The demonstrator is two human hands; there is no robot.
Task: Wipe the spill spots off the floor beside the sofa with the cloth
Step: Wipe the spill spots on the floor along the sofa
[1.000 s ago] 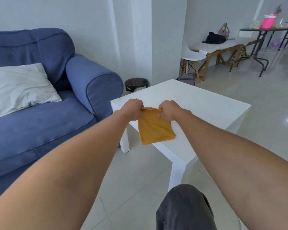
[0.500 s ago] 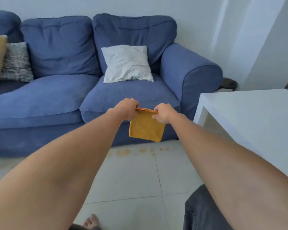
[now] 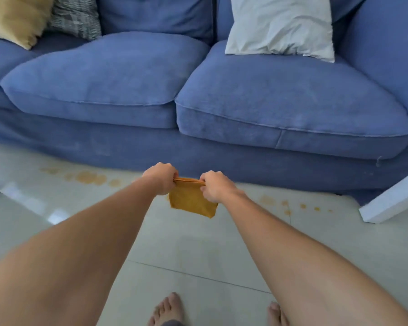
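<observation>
A folded orange cloth hangs in the air above the pale tiled floor, in front of the blue sofa. My left hand pinches its top left corner and my right hand pinches its top right corner. Yellowish spill spots lie on the tiles along the sofa base to the left of my hands. A second string of smaller spill spots runs to the right. The cloth is above the floor, not touching it.
A white table corner juts in at the right, close to the right spots. On the sofa lie a white pillow, a grey patterned cushion and a yellow cushion. My bare feet stand at the bottom edge.
The view swung from the white table to the sofa and tilted down at the floor. Both hands kept hold of the cloth and carried it off the table to above the tiles.
</observation>
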